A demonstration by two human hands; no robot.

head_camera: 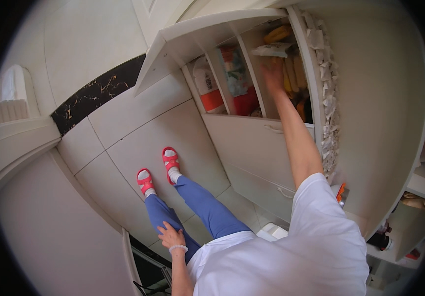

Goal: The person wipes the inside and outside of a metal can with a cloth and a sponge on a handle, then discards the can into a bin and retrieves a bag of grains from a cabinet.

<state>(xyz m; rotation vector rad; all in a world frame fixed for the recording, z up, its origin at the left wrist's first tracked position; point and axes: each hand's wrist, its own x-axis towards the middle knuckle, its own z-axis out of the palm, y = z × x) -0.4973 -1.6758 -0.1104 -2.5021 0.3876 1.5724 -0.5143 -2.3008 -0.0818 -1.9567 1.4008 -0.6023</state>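
My right hand (273, 76) reaches into a compartment of an open white cabinet (251, 70). Its fingers look spread but are blurred, and I see nothing held in them. Just beyond the fingertips lies a white packet with print (271, 49), with a yellow item (277, 34) behind it. Beside the hand are several yellow and tan long items (295, 72), too blurred to name. My left hand (171, 235), with a pale bead bracelet (178, 248) at the wrist, rests on my left trouser leg (164, 212), fingers apart.
Other compartments hold a white and orange bag (207, 83), a blue-green packet (236, 76) and a red package (246, 101). The cabinet door (186, 48) stands open. Below are fronts with handles (273, 129). A black marbled strip (99, 92) crosses the tiled floor (134, 133). A white container (273, 232) stands near me.
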